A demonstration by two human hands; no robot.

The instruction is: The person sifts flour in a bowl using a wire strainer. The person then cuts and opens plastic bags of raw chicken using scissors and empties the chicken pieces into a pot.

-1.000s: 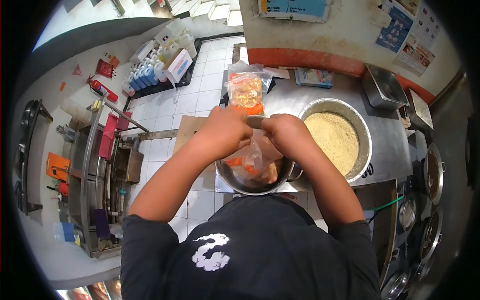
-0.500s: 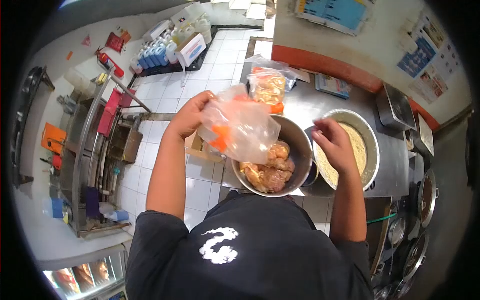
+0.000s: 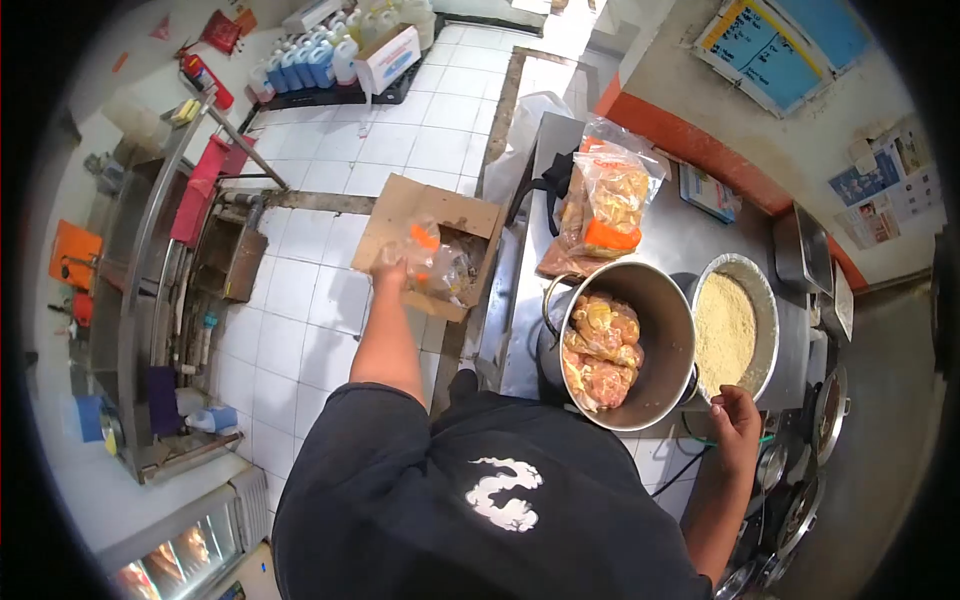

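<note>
My left hand (image 3: pixel 391 274) is stretched out to the left, gripping a clear plastic bag (image 3: pixel 425 240) with orange print over an open cardboard box (image 3: pixel 400 205). The bag looks emptied and crumpled. My right hand (image 3: pixel 737 412) hangs beside the near rim of a round metal pan of pale yellow crumbs or flour (image 3: pixel 727 335); its fingers are loosely bent and apart, with nothing visible in them. Between my arms stands a deep metal pot (image 3: pixel 655 300), holding raw, marinated-looking chicken pieces (image 3: pixel 603 355) at the bottom.
Filled plastic bags (image 3: pixel 612 195) lie on the steel table (image 3: pixel 680 235) behind the pot. A rectangular metal container (image 3: pixel 800 245) stands at the wall. Bottles (image 3: pixel 320 65) line the far floor, and a metal rack (image 3: pixel 155 290) is at the left. Round pans (image 3: pixel 830 405) sit at the lower right.
My left hand has carried the bag from above the pot leftward and down to the cardboard box. My right hand has dropped toward the near rim of the crumb pan. The view has shifted.
</note>
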